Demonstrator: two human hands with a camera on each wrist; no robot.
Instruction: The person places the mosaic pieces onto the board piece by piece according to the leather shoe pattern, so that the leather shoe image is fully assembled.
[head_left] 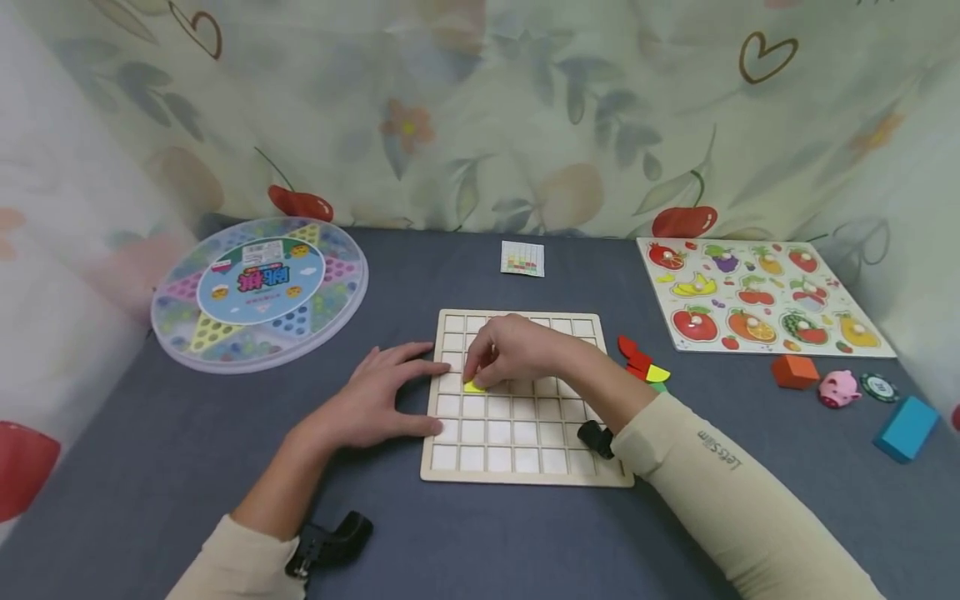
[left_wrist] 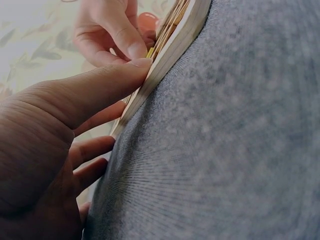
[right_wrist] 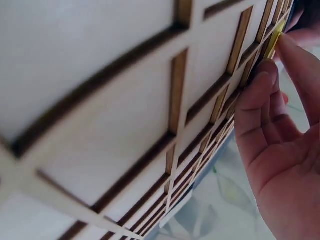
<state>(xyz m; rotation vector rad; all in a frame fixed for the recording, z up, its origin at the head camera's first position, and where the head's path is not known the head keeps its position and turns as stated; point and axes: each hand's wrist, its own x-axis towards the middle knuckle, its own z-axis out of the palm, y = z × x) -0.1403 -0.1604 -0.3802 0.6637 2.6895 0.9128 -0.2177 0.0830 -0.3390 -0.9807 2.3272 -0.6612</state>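
A pale wooden grid board (head_left: 525,477) with square recesses lies flat on the table. My right hand (head_left: 517,350) reaches over its left part and pinches a small yellow piece (head_left: 472,387) between thumb and fingertips, down at one of the squares. The right wrist view shows the yellow piece (right_wrist: 274,41) at the fingertips, close against the grid. Along the board's left edge my left hand (head_left: 378,402) rests with fingers spread, thumb and fingertips touching the rim. In the left wrist view the thumb (left_wrist: 115,82) lies against the board's side.
Red, yellow and green pieces (head_left: 638,360) lie right of the board. A small printed card (head_left: 522,258) sits behind it. At the left is a round star-game box (head_left: 262,283); a fruit puzzle board (head_left: 772,296), orange block (head_left: 795,372), pig figure (head_left: 838,388), chip (head_left: 879,387) and blue block (head_left: 906,428) stand right.
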